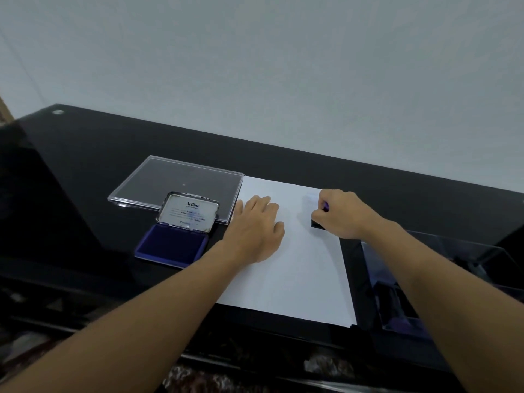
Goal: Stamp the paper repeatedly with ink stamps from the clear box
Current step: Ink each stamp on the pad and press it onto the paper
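A white sheet of paper (295, 268) lies on the black table (85, 154). My left hand (255, 228) rests flat on the paper's left part, fingers straight. My right hand (343, 212) grips a stamp (318, 224) with a black base and purple handle, pressed down on the paper near its upper right edge. A faint blue print (310, 197) shows just beyond the stamp. The open ink pad (171, 244) with a blue cushion and raised tin lid sits left of the paper. The clear box (442, 282) stands at the right, partly hidden by my right forearm.
The clear box lid (175, 182) lies flat behind the ink pad, touching the paper's top left corner. A plain pale wall rises behind the table. Dark stamps sit inside the clear box. Patterned floor shows below the table's front edge.
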The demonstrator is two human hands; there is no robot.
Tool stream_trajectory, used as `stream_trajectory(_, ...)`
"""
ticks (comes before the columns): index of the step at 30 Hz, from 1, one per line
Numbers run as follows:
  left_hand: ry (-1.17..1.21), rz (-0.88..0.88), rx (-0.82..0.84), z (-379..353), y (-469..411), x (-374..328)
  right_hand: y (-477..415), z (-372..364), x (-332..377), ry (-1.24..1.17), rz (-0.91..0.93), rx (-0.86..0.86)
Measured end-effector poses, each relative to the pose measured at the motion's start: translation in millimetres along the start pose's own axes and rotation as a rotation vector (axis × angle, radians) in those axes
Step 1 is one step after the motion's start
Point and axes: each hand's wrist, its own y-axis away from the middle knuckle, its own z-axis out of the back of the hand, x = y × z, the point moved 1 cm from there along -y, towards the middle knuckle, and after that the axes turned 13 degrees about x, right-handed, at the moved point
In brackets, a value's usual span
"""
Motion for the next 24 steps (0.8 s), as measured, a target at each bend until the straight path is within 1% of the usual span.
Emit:
stream_trajectory(8, -0.007, -0.018, -0.005, 0, 3, 0, -7, -7, 1, 0.024, -0.014, 0.001)
stream_trajectory(16, 0.003, 0.000, -0.023, -3, 3, -2, -7, -26, 0, -0.039, -0.041, -0.170)
stream_trajectory(24, 0.001, 0.014, -0.012, -3, 3, -2, -11, -31, 3, -0.038, -0.096, -0.221)
